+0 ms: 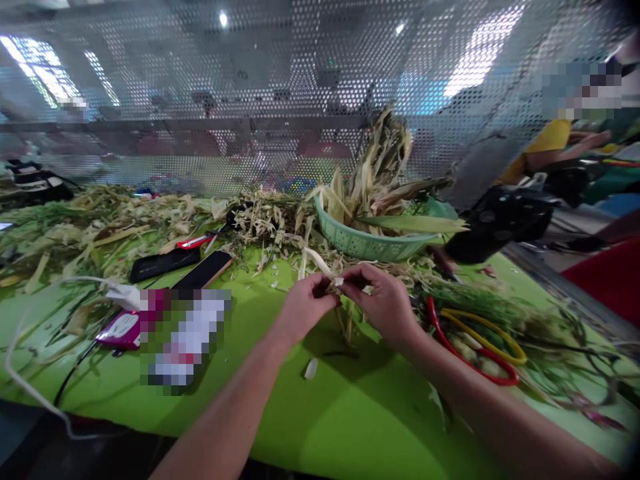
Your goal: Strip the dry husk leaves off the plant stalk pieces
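My left hand (306, 305) and my right hand (383, 300) meet above the green table (320, 413), both pinching a small bundle of dry pale husk strips (336, 283). Thin ends of the strips hang down between the hands (345, 323). Both hands have fingers closed on the strips. A small white scrap (311, 368) lies on the table just below my left wrist.
A green mesh basket (370, 243) full of dry husks stands behind the hands. Red-handled (470, 360) and yellow-handled (487, 330) scissors lie at right. Two phones (165, 263) (207, 269), a red cutter (197, 240), a pink device (120, 330) with white cable lie left. Another person's arm (555, 143) shows far right.
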A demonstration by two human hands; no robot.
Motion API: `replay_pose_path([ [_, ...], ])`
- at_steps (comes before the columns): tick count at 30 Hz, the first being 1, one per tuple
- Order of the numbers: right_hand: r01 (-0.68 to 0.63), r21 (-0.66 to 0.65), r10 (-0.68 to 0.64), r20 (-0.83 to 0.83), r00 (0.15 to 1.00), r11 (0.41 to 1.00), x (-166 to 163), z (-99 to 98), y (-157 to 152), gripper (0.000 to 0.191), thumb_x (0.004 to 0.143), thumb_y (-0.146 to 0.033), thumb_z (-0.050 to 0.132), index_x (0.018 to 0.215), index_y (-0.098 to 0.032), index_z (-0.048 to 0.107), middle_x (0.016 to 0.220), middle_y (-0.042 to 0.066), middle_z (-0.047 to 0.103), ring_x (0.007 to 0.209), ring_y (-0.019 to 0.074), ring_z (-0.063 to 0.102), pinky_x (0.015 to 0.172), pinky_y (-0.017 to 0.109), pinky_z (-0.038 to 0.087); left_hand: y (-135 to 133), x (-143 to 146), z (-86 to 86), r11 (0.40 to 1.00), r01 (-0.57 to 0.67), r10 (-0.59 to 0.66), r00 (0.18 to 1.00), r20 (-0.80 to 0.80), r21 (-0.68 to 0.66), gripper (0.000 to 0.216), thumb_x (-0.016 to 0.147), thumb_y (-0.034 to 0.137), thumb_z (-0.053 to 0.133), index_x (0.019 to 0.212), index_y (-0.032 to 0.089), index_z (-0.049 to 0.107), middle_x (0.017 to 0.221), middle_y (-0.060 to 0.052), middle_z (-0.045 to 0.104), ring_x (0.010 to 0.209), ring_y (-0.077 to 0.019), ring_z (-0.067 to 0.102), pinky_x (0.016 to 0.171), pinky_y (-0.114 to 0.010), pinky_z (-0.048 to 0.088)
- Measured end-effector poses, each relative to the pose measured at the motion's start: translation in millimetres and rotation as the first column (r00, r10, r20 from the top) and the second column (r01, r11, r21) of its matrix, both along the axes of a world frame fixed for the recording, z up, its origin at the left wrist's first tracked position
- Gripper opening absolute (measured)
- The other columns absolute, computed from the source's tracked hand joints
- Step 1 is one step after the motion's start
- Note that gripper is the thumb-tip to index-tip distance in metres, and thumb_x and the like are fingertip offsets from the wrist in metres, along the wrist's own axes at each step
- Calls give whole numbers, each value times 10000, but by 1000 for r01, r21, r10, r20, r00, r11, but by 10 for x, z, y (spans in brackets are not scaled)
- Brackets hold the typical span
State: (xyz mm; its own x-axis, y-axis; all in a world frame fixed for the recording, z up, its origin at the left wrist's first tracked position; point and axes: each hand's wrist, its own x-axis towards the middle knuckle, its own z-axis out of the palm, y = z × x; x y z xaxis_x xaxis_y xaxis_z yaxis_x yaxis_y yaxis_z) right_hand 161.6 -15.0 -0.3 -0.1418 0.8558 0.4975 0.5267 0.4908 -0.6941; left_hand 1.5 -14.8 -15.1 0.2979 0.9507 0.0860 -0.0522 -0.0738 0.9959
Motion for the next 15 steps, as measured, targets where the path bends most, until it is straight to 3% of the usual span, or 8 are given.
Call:
replay_pose_path([
  [5,0,-111,-19,-168,986,994,-51,-11,-29,126,785,-284,669,797,-188,589,698,0,615,631,142,569,597,259,457,-5,44,-26,998,-45,46,999,-10,48,213,733,265,680,886,134,611,846,-50,634,772,-142,555,733,-284,446],
  [10,-77,-193,6,-343,939,978,-79,-50,-39,153,798,-316,661,812,-183,586,713,10,619,645,146,584,615,272,477,-8,46,-20,1000,-29,30,996,84,-13,224,768,307,647,913,137,623,870,-62,636,797,-152,566,740,-291,458],
  [15,-117,-215,23,-398,917,970,-91,-75,-75,191,797,-362,666,827,-186,600,756,28,633,700,163,603,658,298,497,-8,19,0,992,-107,116,984,138,-71,180,781,316,620,828,142,621,776,-33,607,701,-117,531,674,-244,430],
])
